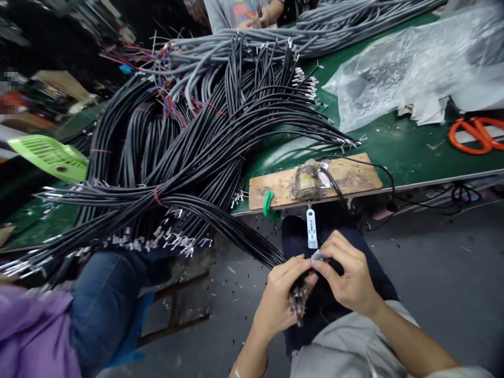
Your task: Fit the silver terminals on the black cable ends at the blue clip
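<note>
the left hand is closed round black cables that trail off the surface; beside it the right hand pinches a small pale piece. likely working 1 cable end; next calls for a steady left grip.

Grey shirt; dark navy trousers

Head view — head-worn | facing forward, down | lap near — bench beyond
</note>
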Demonstrator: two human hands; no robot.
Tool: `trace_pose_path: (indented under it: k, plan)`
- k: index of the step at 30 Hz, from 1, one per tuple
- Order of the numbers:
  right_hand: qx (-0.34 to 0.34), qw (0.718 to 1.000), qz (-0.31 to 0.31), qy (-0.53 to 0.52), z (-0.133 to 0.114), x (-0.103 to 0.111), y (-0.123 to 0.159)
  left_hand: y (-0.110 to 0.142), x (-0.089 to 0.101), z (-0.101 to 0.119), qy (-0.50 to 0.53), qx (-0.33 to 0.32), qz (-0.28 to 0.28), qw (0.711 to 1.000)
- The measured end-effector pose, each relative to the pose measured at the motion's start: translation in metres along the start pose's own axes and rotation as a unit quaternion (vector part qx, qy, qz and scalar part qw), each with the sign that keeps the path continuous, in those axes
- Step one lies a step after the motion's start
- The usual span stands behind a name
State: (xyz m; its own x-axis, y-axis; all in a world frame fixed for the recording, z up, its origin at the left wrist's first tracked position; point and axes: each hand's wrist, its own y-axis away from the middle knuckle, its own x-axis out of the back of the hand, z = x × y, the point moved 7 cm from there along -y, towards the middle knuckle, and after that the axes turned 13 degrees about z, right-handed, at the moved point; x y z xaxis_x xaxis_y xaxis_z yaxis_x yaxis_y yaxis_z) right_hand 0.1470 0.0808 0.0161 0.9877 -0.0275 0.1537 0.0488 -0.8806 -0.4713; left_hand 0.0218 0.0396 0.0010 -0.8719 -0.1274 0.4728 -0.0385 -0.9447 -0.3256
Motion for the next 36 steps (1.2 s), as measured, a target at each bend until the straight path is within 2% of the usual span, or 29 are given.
trace_pose_path:
  k: [4,8,12,14,16,17,19,21,23,24,26,28,29,31,33,36]
  plan:
    - [-0.038,0.998,-0.023,0.035,0.009,-0.005,-0.004,0.006,-0.002,-0.003,-0.045,-0.029,0.077,0.996]
    - [-0.152,0.983,-0.100,0.017,0.037,-0.019,-0.002,0.010,-0.006,-0.008,-0.070,0.001,0.096,0.993]
    - [-0.254,0.965,-0.042,-0.047,0.064,-0.007,-0.003,0.010,0.000,-0.008,-0.096,0.021,0.146,0.984]
    - [-0.257,0.958,-0.086,-0.091,0.064,-0.009,-0.003,0.010,0.002,-0.006,-0.101,0.020,0.163,0.981]
    - [-0.231,0.957,-0.140,-0.110,0.056,-0.013,-0.001,0.008,0.002,-0.004,-0.092,0.019,0.162,0.982]
    - [-0.214,0.960,-0.142,-0.109,0.053,-0.014,-0.001,0.008,0.002,-0.004,-0.083,0.020,0.157,0.984]
    - [-0.201,0.970,-0.088,-0.108,0.048,-0.012,-0.001,0.006,0.000,-0.004,-0.069,0.028,0.148,0.986]
    - [-0.223,0.963,-0.021,-0.148,0.049,-0.014,0.003,0.005,0.001,-0.005,-0.070,0.043,0.159,0.984]
    - [-0.293,0.927,0.026,-0.234,0.056,-0.023,0.013,0.005,0.003,-0.006,-0.078,0.056,0.188,0.977]
    - [-0.341,0.894,0.033,-0.288,0.059,-0.030,0.019,0.005,0.004,-0.005,-0.080,0.055,0.203,0.974]
    - [-0.436,0.812,0.022,-0.388,0.063,-0.047,0.033,0.005,0.005,-0.001,-0.075,0.038,0.229,0.970]
    - [-0.501,0.738,-0.002,-0.452,0.061,-0.059,0.042,0.006,0.005,0.004,-0.070,0.009,0.248,0.966]
    - [-0.517,0.714,-0.011,-0.471,0.060,-0.062,0.044,0.006,0.006,0.006,-0.069,-0.003,0.257,0.964]
    - [-0.525,0.692,-0.029,-0.495,0.057,-0.064,0.044,0.005,0.006,0.009,-0.074,-0.014,0.263,0.962]
    - [-0.506,0.703,-0.052,-0.498,0.055,-0.063,0.041,0.004,0.006,0.009,-0.082,-0.008,0.250,0.965]
    - [-0.450,0.772,-0.024,-0.449,0.061,-0.049,0.030,0.000,0.006,0.009,-0.084,0.015,0.212,0.974]
